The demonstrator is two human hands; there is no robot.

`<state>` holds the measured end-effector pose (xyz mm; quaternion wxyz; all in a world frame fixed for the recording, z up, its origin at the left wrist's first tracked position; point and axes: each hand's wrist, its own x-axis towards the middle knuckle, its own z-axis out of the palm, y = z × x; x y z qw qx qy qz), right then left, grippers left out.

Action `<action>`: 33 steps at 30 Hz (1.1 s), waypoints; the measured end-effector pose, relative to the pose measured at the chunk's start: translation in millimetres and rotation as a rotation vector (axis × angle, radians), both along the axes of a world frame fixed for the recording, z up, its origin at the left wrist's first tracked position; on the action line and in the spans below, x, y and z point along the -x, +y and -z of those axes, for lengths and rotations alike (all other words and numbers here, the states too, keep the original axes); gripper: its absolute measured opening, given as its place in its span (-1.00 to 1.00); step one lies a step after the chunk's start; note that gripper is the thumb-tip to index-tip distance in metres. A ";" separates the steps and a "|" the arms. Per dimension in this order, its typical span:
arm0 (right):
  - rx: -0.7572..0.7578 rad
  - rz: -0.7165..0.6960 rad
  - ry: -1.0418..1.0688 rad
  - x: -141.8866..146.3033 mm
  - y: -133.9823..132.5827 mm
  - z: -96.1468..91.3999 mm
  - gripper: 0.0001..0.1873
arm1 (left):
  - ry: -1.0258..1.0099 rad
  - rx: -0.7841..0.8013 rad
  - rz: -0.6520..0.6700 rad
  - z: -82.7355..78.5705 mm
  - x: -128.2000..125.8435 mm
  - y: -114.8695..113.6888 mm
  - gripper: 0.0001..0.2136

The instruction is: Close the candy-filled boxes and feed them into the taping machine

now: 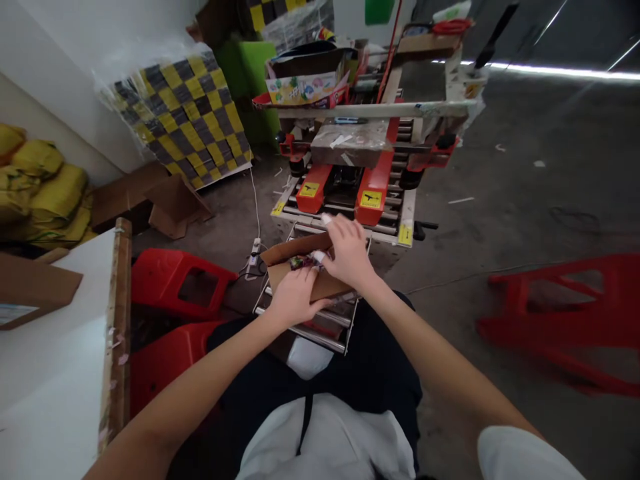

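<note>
A small open cardboard box [279,275] rests on a short roller conveyor [320,337] in front of my lap. Shiny, colourful small packets [303,261] show inside it; their kind is unclear. My left hand [296,295] grips the box's near side, fingers over the top edge and thumb along the outside. Over the right end of the box is my right hand [349,257], its thumb above the contents and its fingers stretched past the far edge. White coverings wrap the tips of that thumb and a finger. My right hand hides the box's right end.
Beyond the box stands a carton-sealing machine [370,199] with a taped carton [350,141] and a printed box [307,87] on top. Red stools [183,283] stand left, beside a white table [55,373]. Another red stool [575,313] is at right.
</note>
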<state>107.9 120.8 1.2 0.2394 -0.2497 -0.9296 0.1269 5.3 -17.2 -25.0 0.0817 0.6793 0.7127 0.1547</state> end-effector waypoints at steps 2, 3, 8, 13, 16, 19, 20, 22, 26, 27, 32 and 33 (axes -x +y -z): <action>0.057 -0.109 -0.028 -5.1 0.0 -2.0 -0.45 | 0.019 -0.048 -0.005 4.5 -0.2 -7.7 -0.36; 0.070 -0.143 -0.028 -11.3 -1.2 -1.5 -0.48 | 0.042 -0.103 0.000 7.7 -0.5 -13.0 -0.36; 0.083 -0.233 -0.018 -55.3 -12.6 15.9 -0.68 | 0.178 -0.311 -0.107 13.7 1.6 -32.9 -0.32; 0.134 -0.284 -0.016 -67.6 -11.1 32.1 -0.72 | 0.170 -0.057 -0.049 -12.9 27.5 -18.0 0.18; 0.109 -0.321 -0.033 -61.3 4.5 31.1 -0.71 | 0.149 0.109 0.027 -20.9 42.7 -5.1 0.16; 0.028 -0.277 -0.079 -52.9 17.1 27.6 -0.72 | 0.116 0.125 -0.028 -17.8 40.1 2.5 -0.01; 0.002 -0.218 -0.086 -49.9 17.1 27.2 -0.72 | 0.109 0.112 -0.080 -16.2 35.4 4.1 -0.04; -0.011 -0.086 -0.076 -44.3 9.2 28.9 -0.66 | 0.101 0.107 -0.208 -15.3 24.4 6.2 -0.06; 0.059 0.029 -0.095 -40.5 -20.9 38.3 -0.48 | 0.062 0.225 -0.315 -28.7 17.9 8.7 -0.03; 0.068 0.023 -0.129 -41.6 -25.6 40.1 -0.47 | 0.019 0.267 -0.286 -33.6 22.2 10.2 -0.05; 0.083 -0.103 -0.227 -50.3 -18.6 41.5 -0.49 | -0.516 0.365 -0.246 -33.7 57.4 34.1 -0.55; 0.086 -0.119 -0.224 -51.5 -14.7 41.2 -0.50 | -0.684 0.376 -0.238 -27.4 61.9 41.5 -0.59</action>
